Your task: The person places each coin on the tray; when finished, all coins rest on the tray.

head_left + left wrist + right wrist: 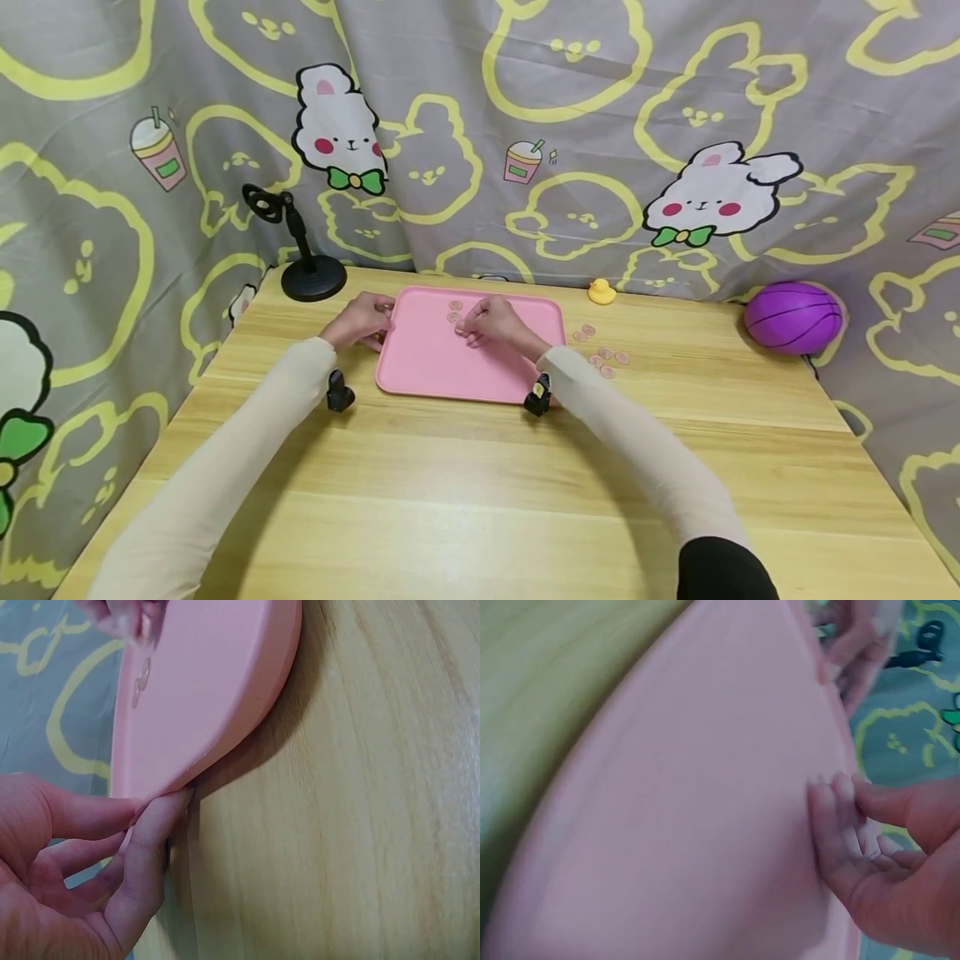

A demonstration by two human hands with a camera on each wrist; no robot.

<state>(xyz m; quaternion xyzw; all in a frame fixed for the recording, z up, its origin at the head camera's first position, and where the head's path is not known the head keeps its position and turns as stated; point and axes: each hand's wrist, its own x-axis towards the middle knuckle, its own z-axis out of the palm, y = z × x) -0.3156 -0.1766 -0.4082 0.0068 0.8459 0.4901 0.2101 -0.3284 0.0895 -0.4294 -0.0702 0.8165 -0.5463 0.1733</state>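
A pink tray [450, 367] lies on the wooden table. My left hand [362, 318] pinches its left rim between thumb and fingers, plain in the left wrist view. Over the tray's upper middle, my right hand [491, 321] has thumb and fingers brought together on a small copper-coloured coin [460, 327], which they partly cover. The coin cannot be made out in the right wrist view. Just beyond those fingertips, two more coins [455, 306] lie flat on the tray, close to each other. Several loose coins [606, 353] are scattered on the table right of the tray.
A black stand [313, 277] with a round base is at the back left. Behind the tray's right corner sits a yellow rubber duck [602, 292]. A purple ball [793, 318] rests at the right rear. Patterned curtain [450, 125] hangs along the table's back edge.
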